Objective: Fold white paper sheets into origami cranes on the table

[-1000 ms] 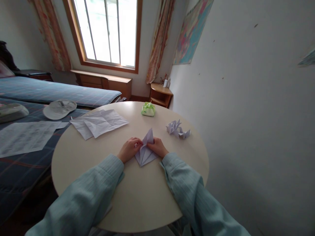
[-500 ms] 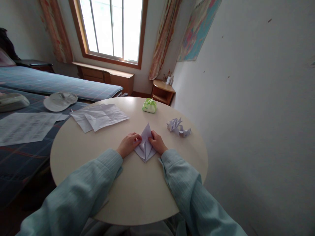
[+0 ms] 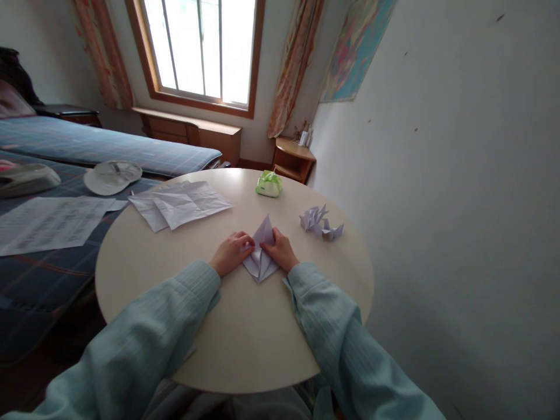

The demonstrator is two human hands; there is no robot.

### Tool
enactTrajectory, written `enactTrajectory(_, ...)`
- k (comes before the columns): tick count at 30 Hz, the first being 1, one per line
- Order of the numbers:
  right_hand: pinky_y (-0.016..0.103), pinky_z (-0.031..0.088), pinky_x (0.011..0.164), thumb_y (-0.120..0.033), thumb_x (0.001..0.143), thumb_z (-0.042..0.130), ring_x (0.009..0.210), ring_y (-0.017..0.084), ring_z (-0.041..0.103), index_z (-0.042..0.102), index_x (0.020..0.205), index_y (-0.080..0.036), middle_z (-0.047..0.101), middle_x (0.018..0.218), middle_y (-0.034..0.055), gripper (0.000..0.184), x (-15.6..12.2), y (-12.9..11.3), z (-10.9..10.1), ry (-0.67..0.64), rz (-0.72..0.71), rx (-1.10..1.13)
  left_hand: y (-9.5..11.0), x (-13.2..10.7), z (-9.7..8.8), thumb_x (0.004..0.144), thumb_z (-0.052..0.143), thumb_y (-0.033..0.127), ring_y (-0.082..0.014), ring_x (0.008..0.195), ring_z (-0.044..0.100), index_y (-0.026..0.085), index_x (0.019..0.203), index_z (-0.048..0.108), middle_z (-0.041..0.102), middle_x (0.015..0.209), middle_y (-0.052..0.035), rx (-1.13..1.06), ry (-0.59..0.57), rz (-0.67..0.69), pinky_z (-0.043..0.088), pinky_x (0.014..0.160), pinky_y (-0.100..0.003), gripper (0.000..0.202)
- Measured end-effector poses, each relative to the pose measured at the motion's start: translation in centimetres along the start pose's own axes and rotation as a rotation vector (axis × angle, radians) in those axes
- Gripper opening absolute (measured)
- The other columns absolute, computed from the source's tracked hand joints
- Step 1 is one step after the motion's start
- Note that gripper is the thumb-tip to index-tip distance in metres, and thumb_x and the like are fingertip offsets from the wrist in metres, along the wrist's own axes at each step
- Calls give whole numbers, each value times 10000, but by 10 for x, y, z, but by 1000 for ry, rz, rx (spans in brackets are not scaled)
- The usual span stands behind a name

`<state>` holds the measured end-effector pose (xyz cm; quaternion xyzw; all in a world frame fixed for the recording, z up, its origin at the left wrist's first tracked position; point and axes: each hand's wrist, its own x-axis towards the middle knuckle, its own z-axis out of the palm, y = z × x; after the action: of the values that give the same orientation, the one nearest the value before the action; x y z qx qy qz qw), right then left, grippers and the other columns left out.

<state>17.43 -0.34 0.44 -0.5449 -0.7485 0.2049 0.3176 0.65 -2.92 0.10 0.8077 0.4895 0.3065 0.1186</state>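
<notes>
A folded sheet of white paper (image 3: 261,267) lies on the round cream table (image 3: 245,338), one point aimed away from me and another towards me. My left hand (image 3: 232,252) pinches its left edge, fingers curled over the side. On the opposite side my right hand (image 3: 280,249) grips the paper, its thumb resting on the upper face close to the middle crease. Parts of both side edges are hidden under my fingers.
Creased white sheets (image 3: 188,204) lie at the table's far left. A green tissue pack (image 3: 269,184) stands at the back, and folded paper figures (image 3: 312,218) sit to the right. A white cap (image 3: 112,178) and printed sheets (image 3: 52,224) rest on the bed.
My right thumb has shifted inward over the paper towards the middle crease. My left fingers still hold the left side. The whole view has shifted slightly.
</notes>
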Motion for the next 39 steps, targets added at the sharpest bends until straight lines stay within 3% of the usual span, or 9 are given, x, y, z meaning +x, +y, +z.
enactTrajectory(9,263,376,621,-250,678,549,716,186,554,454,879,-168,602,796,74,236,-2,-4,-3,158,188,-141,8,0,-5,827,436,377,-173,942,501,187,874,608,589,980,-53,1,33,1,375,887,-312,261)
enactTrajectory(12,261,390,621,-236,676,532,703,180,557,461,860,-175,603,775,58,206,-4,-5,-2,162,134,-117,10,0,-6,789,493,375,-177,896,512,184,903,592,592,930,-51,39,9,-2,396,836,-306,244)
enactTrajectory(17,253,404,629,-230,679,513,726,177,566,472,866,-175,602,775,40,199,-4,-6,0,160,100,-134,5,0,-4,767,491,226,-158,768,516,165,847,574,568,796,-36,48,53,-56,413,714,-277,130)
enactTrajectory(22,259,413,636,-222,696,507,748,192,580,481,894,-160,609,797,63,209,-4,-8,-1,165,141,-183,2,0,-2,759,498,222,-131,656,490,169,826,568,527,734,-10,29,75,-105,386,615,-247,111)
enactTrajectory(29,270,424,643,-220,714,498,746,201,590,478,947,-153,618,809,74,243,-5,-12,-4,186,226,-230,0,1,-2,769,488,217,-116,597,454,160,788,577,484,649,7,13,85,-113,356,585,-236,107)
enactTrajectory(39,275,433,668,-247,729,499,796,213,602,480,985,-157,636,863,86,272,-4,-11,-4,173,225,-229,0,0,-1,757,448,163,-97,586,457,166,830,602,531,772,-16,-36,94,-78,386,593,-230,171)
